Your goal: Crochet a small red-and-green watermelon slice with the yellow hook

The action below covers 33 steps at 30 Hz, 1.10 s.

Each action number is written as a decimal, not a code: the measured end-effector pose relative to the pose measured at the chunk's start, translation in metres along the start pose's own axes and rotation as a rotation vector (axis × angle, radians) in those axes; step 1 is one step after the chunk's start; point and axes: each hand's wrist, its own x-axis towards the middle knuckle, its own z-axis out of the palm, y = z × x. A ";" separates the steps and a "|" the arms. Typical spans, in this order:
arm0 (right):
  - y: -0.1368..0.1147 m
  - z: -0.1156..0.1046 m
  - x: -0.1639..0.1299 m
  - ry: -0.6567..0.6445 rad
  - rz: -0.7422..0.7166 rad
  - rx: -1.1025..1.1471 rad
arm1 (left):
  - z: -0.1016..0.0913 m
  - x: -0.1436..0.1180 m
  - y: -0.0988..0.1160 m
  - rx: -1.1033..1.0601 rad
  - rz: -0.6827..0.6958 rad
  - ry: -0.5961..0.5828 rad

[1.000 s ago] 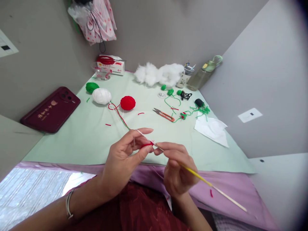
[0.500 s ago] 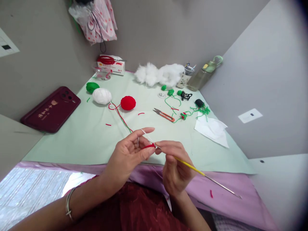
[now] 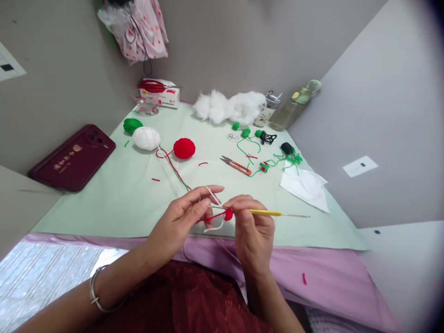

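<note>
My right hand is closed around a crochet hook with a yellow grip, held nearly level. A small red crocheted piece hangs by the hook's shaft at my right fingertips. White yarn loops over the raised index finger of my left hand, and a short white tail dangles under the hook. My left thumb and fingers pinch near the hook's tip, with red yarn running from them to the piece. Strands lead back to a white yarn ball and a red yarn ball.
Orange thread snips lie beyond my hands. Green crocheted bits, a black clip and white paper are at the right. White stuffing, a pen cup and a bottle stand behind. A phone leans left.
The hook has swung from slanting down to the right to nearly level. The red piece now shows apart from my left fingers, at the right fingertips, and my left thumb has moved up to the hook's tip.
</note>
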 end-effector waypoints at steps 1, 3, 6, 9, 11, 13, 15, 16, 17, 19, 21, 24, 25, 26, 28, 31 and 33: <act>0.000 0.000 0.000 -0.006 0.002 0.002 | 0.000 0.000 0.000 -0.007 -0.018 -0.025; 0.000 -0.001 0.000 -0.013 0.002 0.001 | 0.002 0.001 0.001 -0.043 -0.076 -0.086; -0.001 -0.002 0.001 -0.021 -0.002 0.007 | 0.005 0.003 0.003 -0.113 -0.147 -0.165; -0.001 -0.004 0.003 -0.030 -0.023 -0.038 | 0.006 0.005 0.003 -0.182 -0.181 -0.203; -0.002 -0.005 0.003 -0.034 -0.034 -0.082 | 0.007 0.007 0.002 -0.212 -0.185 -0.189; -0.002 -0.005 0.003 -0.033 -0.041 -0.108 | 0.006 0.008 0.001 -0.201 -0.168 -0.148; -0.004 -0.006 0.003 -0.029 -0.041 -0.112 | 0.005 0.009 0.002 -0.133 -0.125 -0.094; -0.004 -0.006 0.003 -0.028 -0.038 -0.109 | 0.004 0.009 0.003 -0.091 -0.102 -0.069; -0.005 -0.006 0.003 -0.030 -0.033 -0.102 | 0.004 0.009 0.004 -0.053 -0.078 -0.049; -0.007 -0.006 0.004 -0.044 -0.020 -0.077 | 0.002 0.008 0.008 -0.007 -0.041 -0.043; -0.008 -0.006 0.004 -0.064 -0.014 -0.050 | 0.000 0.008 0.012 0.011 -0.021 -0.056; -0.011 -0.007 0.004 -0.080 -0.016 -0.070 | -0.001 0.006 0.016 0.067 0.014 -0.060; -0.013 -0.007 0.003 -0.085 -0.024 -0.093 | -0.002 0.006 0.017 0.102 0.040 -0.048; -0.015 -0.008 0.003 -0.093 -0.037 -0.119 | -0.002 0.005 0.016 0.142 0.070 -0.032; -0.019 -0.010 0.002 -0.123 -0.075 -0.179 | -0.002 0.003 0.015 0.221 0.140 0.011; -0.026 -0.014 0.000 -0.187 -0.146 -0.289 | -0.001 0.000 0.014 0.316 0.241 0.049; -0.030 -0.015 0.000 -0.224 -0.193 -0.356 | -0.001 -0.001 0.015 0.347 0.259 0.042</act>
